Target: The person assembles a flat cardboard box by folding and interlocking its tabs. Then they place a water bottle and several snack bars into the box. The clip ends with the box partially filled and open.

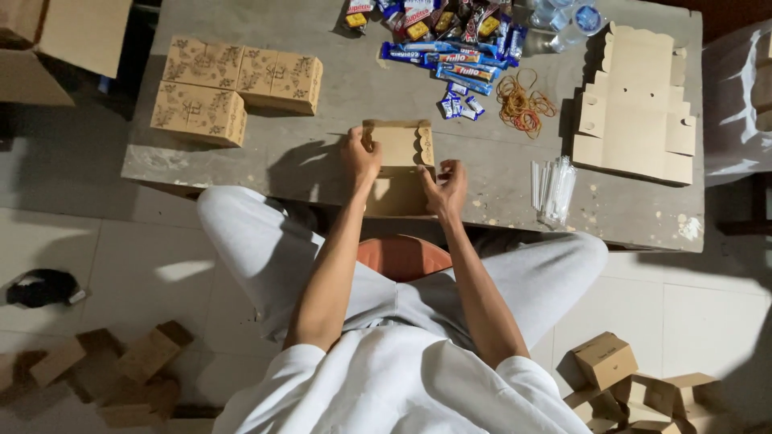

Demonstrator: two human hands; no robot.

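Three closed printed cardboard boxes (233, 87) sit well to the left of the half-folded cardboard box (398, 165) on the grey tabletop (322, 153). That box lies at the near edge, its long axis running away from the person, scalloped flap at the far end. The left hand (359, 155) grips its left wall, fingers curled over it. The right hand (446, 189) pinches its right near corner. Beyond it lie snack packets (450, 48); to its right rubber bands (523, 103), wrapped straws (553, 189) and flat box blanks (639, 104).
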